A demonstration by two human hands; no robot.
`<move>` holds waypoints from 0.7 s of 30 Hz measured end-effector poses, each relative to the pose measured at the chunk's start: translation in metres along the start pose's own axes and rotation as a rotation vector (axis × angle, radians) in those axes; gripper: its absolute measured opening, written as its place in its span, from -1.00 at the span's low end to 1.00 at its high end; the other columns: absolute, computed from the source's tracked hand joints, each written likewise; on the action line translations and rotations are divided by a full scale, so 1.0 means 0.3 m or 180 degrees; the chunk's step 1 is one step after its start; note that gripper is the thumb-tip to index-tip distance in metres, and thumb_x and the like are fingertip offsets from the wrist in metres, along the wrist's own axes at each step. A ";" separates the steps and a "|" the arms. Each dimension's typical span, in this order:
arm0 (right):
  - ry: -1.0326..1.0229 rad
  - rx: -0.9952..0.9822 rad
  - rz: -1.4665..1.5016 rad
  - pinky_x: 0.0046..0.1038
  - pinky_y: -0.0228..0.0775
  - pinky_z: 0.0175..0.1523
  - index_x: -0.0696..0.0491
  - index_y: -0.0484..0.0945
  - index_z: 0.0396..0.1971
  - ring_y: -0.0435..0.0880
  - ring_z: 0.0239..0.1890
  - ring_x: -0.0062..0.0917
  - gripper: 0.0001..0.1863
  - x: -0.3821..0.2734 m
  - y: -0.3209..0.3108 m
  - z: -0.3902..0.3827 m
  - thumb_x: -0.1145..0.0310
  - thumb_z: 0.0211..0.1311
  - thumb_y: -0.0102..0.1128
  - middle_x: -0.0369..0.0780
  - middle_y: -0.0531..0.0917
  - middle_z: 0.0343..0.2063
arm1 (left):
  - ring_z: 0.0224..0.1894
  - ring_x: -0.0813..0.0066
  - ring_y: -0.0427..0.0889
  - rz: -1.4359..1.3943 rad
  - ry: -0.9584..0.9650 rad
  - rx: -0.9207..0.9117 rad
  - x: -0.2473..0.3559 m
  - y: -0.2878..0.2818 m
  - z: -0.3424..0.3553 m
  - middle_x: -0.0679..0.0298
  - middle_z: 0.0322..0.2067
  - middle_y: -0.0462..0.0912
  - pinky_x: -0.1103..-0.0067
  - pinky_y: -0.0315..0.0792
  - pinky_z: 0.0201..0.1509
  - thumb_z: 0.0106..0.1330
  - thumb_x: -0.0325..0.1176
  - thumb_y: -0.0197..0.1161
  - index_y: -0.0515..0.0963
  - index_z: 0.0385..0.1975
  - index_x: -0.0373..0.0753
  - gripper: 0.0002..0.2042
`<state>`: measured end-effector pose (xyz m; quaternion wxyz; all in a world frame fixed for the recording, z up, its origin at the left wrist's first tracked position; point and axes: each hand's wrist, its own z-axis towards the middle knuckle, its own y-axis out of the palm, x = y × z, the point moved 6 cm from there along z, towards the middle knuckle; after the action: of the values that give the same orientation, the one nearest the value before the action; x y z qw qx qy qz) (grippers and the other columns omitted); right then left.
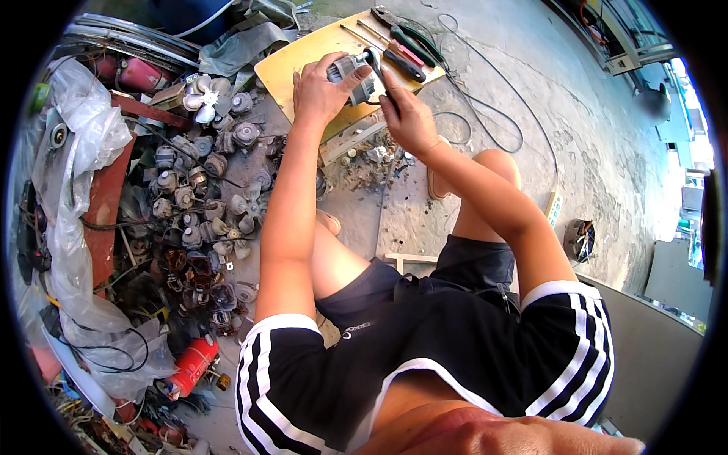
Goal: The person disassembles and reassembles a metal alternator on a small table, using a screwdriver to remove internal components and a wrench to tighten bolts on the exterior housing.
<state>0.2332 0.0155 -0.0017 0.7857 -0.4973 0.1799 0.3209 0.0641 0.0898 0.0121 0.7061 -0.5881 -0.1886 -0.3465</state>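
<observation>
A small grey electric motor rests at the near side of the yellow wooden board. My left hand is wrapped round it, thumb across its top. Closed in my right hand is a wrench, its shiny rounded head against the motor's right side. My fingers hide much of its handle. Just beyond, on the board, lie a screwdriver with a black and red handle, another screwdriver with a pinkish handle and pliers with dark green handles.
A heap of old motors, some with fan blades, covers the floor at left. Beside it are clear plastic sheeting and a red cylinder. A cable loops across the floor at right, toward a power strip. Debris lies below the board.
</observation>
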 end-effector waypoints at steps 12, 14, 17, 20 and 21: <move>0.0911 -0.2867 -0.0476 -0.46 0.26 -0.64 0.23 0.59 -0.61 0.40 -0.78 -0.53 -0.64 -0.090 -0.170 0.490 0.28 0.19 -0.03 -0.26 0.54 -0.74 | 0.12 0.18 0.49 0.0065 -0.0121 -0.0069 -0.005 0.025 0.007 0.05 -0.07 0.58 0.19 -0.08 0.47 -0.07 0.57 0.09 0.53 0.06 0.05 -0.17; 0.0810 -0.3380 -0.1483 -0.31 0.40 -0.54 0.16 0.61 -0.65 0.56 -0.67 -0.40 -0.68 -0.271 -0.181 0.510 0.33 0.15 -0.05 -0.19 0.64 -0.65 | 0.12 0.18 0.48 0.0078 -0.0105 -0.0060 -0.018 0.018 0.005 0.04 -0.07 0.58 0.18 -0.07 0.46 -0.07 0.57 0.09 0.53 0.06 0.05 -0.17; 0.0083 -0.3122 -0.1619 -0.37 0.34 -0.62 0.26 0.60 -0.57 0.51 -0.75 -0.44 -0.66 -0.201 -0.128 0.490 0.32 0.17 -0.05 -0.14 0.61 -0.69 | 0.13 0.17 0.48 0.0015 -0.0048 -0.0056 -0.007 0.022 0.006 0.03 -0.07 0.57 0.17 -0.07 0.46 -0.08 0.57 0.10 0.53 0.06 0.05 -0.17; -0.0011 -0.2174 -0.1528 -0.12 0.47 -0.12 0.13 0.66 -0.29 0.65 -0.34 -0.05 -0.68 -0.227 -0.180 0.374 0.23 0.27 0.00 0.03 0.67 -0.42 | 0.13 0.16 0.48 -0.0010 -0.0157 0.0006 -0.019 0.016 0.001 0.02 -0.07 0.57 0.17 -0.08 0.46 -0.10 0.58 0.11 0.54 0.05 0.05 -0.16; 0.0198 -0.1840 -0.1304 -0.16 0.48 -0.16 0.10 0.64 -0.14 0.66 -0.38 -0.10 -0.67 -0.168 -0.174 0.326 0.23 0.32 0.00 0.01 0.67 -0.44 | 0.13 0.16 0.48 -0.0021 -0.0200 0.0036 -0.015 0.016 -0.002 0.02 -0.06 0.57 0.17 -0.08 0.47 -0.11 0.58 0.11 0.54 0.05 0.05 -0.16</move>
<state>0.2284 0.0711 0.1065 0.6547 -0.7344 0.0020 0.1790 0.0643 0.0907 0.0056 0.7020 -0.5940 -0.2146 -0.3292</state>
